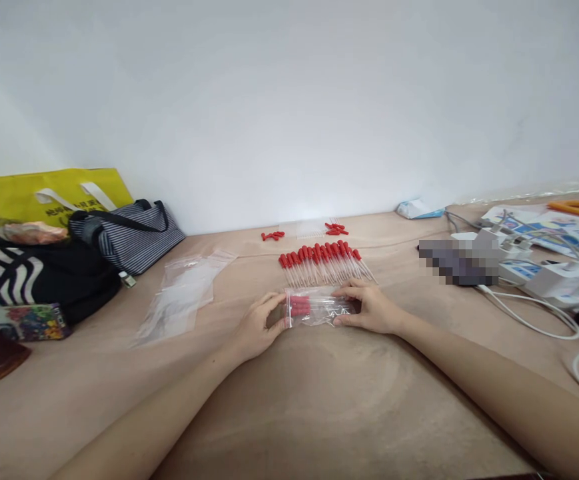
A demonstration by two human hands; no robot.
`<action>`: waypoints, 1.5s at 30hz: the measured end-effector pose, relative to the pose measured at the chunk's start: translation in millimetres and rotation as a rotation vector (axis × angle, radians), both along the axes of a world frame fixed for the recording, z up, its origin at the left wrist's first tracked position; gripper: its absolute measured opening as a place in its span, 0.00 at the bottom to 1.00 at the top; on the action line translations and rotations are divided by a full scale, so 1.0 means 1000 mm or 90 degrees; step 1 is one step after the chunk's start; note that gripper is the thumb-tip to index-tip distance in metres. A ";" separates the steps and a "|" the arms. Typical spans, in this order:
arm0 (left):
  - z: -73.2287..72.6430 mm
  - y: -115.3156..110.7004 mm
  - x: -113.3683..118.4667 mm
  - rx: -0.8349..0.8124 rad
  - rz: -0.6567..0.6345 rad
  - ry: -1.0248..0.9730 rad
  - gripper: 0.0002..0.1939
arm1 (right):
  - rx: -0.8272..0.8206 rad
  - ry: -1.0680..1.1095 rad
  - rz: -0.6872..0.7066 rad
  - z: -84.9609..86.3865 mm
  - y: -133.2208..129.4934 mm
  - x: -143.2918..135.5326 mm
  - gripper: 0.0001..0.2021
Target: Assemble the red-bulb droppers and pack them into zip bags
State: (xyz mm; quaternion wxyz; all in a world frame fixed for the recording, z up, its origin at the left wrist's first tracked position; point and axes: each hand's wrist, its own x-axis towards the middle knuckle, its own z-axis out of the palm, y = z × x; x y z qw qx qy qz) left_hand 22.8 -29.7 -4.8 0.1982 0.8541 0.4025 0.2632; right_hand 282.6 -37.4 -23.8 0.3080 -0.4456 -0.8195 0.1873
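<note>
A clear zip bag (pixel 319 310) lies sideways between my hands, with several red-bulbed droppers (pixel 300 306) inside, bulbs to the left. My left hand (pixel 262 325) grips the bag's left end between thumb and fingers. At the other end, my right hand (pixel 366 307) pinches the bag near the dropper tips. Just beyond the bag, a row of droppers (pixel 319 260) lies side by side, red bulbs pointing away from me. A loose stack of empty clear zip bags (pixel 182 293) is to the left of my left hand.
Loose red bulbs (pixel 272 236) and more red bulbs (pixel 336 229) lie near the wall. A striped bag (pixel 129 233), black bag (pixel 44 280) and yellow bag (pixel 59 190) stand at left. A tissue pack (pixel 420 209), white cables (pixel 529 313) and chargers (pixel 564 280) occupy the right.
</note>
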 end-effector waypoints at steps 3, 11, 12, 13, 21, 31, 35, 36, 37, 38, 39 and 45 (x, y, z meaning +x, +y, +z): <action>0.001 0.002 0.001 -0.061 -0.032 -0.039 0.20 | 0.000 -0.002 0.002 -0.001 0.001 0.000 0.24; -0.003 0.007 0.004 -0.177 -0.022 -0.150 0.21 | -0.008 0.007 0.014 -0.001 0.001 0.001 0.24; -0.004 0.007 0.005 -0.188 -0.013 -0.155 0.21 | -0.009 0.006 0.014 -0.001 0.001 0.001 0.24; -0.005 0.008 0.005 -0.194 -0.007 -0.160 0.21 | -0.010 0.007 0.015 -0.001 0.001 0.001 0.24; -0.010 0.012 0.001 -0.123 0.144 -0.187 0.12 | -0.006 -0.003 0.011 0.000 0.000 0.001 0.24; 0.001 0.101 0.004 -0.086 0.290 -0.196 0.10 | -0.001 0.019 0.009 0.001 0.002 -0.010 0.22; -0.007 0.137 0.020 -0.099 0.331 -0.212 0.10 | 0.000 0.025 0.016 0.001 0.002 -0.014 0.22; -0.010 0.143 0.023 -0.102 0.340 -0.215 0.10 | 0.000 0.024 0.015 0.001 0.002 -0.014 0.22; -0.012 0.147 0.026 -0.105 0.347 -0.218 0.08 | 0.000 0.022 0.014 0.001 0.002 -0.013 0.22; -0.014 0.151 0.029 -0.108 0.353 -0.222 0.07 | 0.001 0.020 0.014 0.001 0.002 -0.013 0.22; -0.015 0.153 0.031 -0.110 0.357 -0.229 0.06 | 0.001 0.018 0.013 0.001 0.002 -0.013 0.22; -0.004 0.147 0.030 -0.109 0.311 -0.336 0.07 | -0.001 0.019 0.015 0.002 0.001 -0.013 0.22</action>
